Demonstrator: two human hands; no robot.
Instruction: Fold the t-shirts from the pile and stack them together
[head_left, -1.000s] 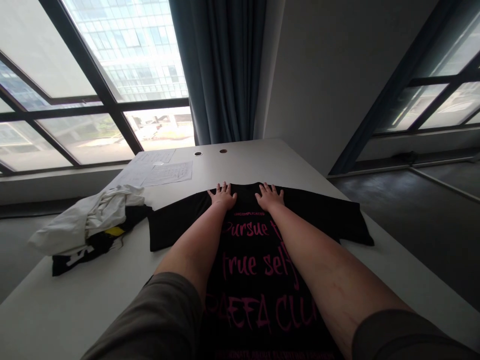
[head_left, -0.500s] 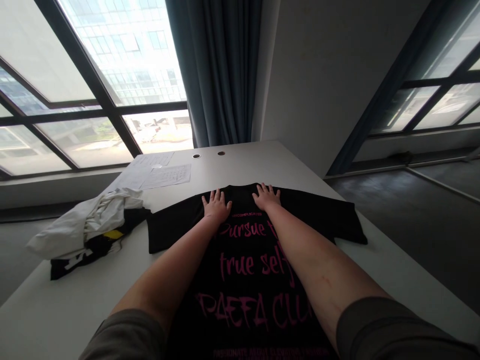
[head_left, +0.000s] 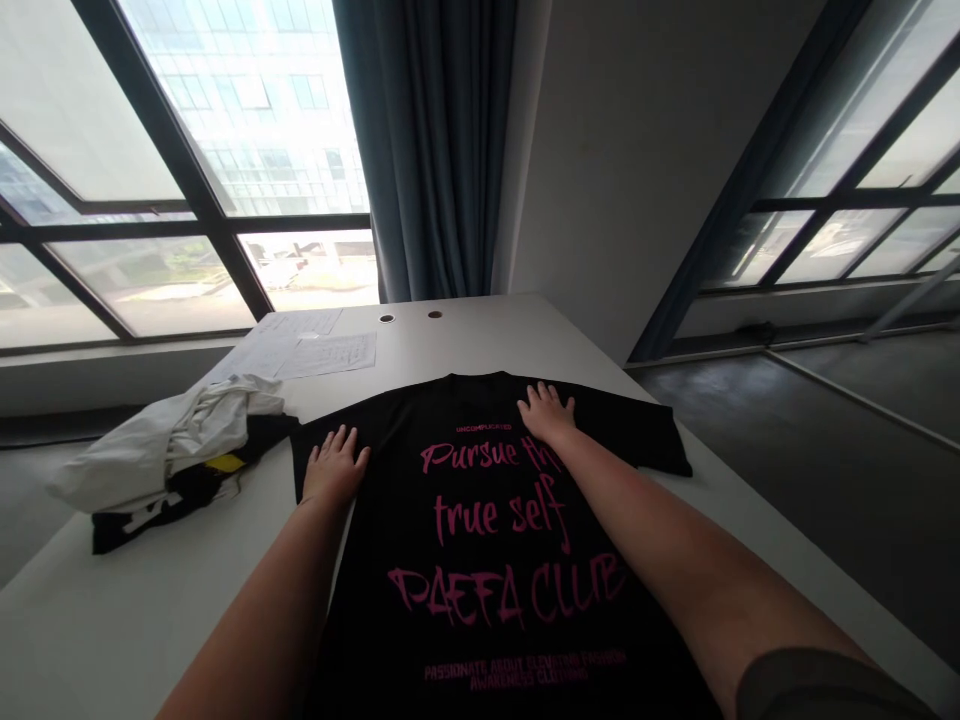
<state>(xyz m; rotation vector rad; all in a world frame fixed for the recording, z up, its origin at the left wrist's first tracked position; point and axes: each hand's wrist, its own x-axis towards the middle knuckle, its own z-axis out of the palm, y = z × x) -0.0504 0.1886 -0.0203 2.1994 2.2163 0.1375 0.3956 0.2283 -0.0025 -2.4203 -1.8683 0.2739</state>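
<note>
A black T-shirt (head_left: 480, 550) with pink lettering lies spread out on the white table, its collar toward the far end and both sleeves stretched sideways. On the left sleeve, close to the armpit, my left hand (head_left: 336, 466) rests flat with its fingers apart. My right hand (head_left: 547, 410) lies palm down near the right shoulder, beside the top line of print, fingers spread. Neither hand grips the cloth. My right forearm covers part of the shirt's right side.
A crumpled white and black garment (head_left: 180, 450) with a yellow patch lies on the left, touching the left sleeve's end. Papers (head_left: 334, 352) lie at the far left of the white table (head_left: 480, 335), near two round cable holes. Behind hang blue curtains (head_left: 431, 150) beside windows.
My left hand has slid left and nearer, from beside the collar onto the left sleeve. My right hand has shifted slightly right along the shoulder. The view has turned a little to the right.
</note>
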